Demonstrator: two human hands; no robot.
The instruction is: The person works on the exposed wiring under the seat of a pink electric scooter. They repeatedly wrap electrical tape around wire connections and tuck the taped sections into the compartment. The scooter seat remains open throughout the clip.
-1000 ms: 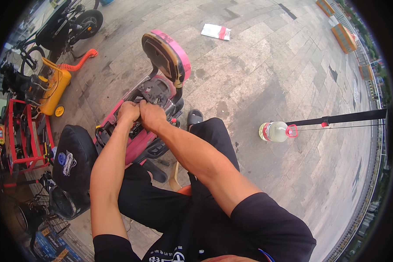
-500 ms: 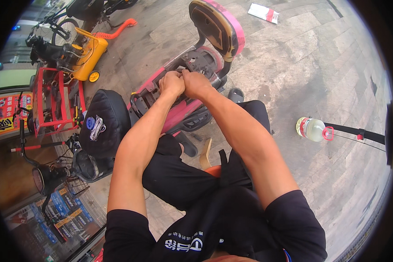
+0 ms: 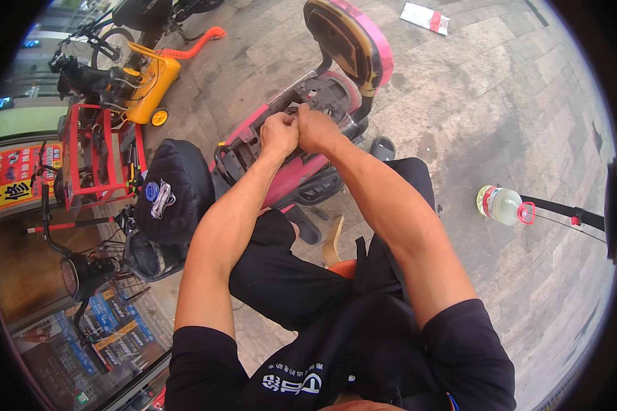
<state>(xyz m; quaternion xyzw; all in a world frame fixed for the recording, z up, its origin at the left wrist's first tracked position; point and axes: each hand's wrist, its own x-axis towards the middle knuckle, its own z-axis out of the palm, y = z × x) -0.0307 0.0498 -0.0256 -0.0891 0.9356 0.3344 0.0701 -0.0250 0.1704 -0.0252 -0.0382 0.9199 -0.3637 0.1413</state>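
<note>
My left hand and my right hand meet above the uncovered body of a pink electric scooter. The fingers of both are bent and drawn together, knuckles nearly touching. Whatever lies between the fingertips is too small or hidden to make out. Dark inner parts of the scooter show around the hands. Beyond them rises a backrest with a pink edge and a worn dark face. Left of the scooter, a black padded seat carries a blue roll and a bundle of thin pale wire.
A yellow air compressor with an orange coiled hose stands far left, near a red metal rack. At right a large bottle of pale liquid lies on the paving. A white and red packet lies far off.
The whole view has shifted slightly, so the scene sits a little farther right. Both hands stay together over the scooter body, with only slight finger movement.
</note>
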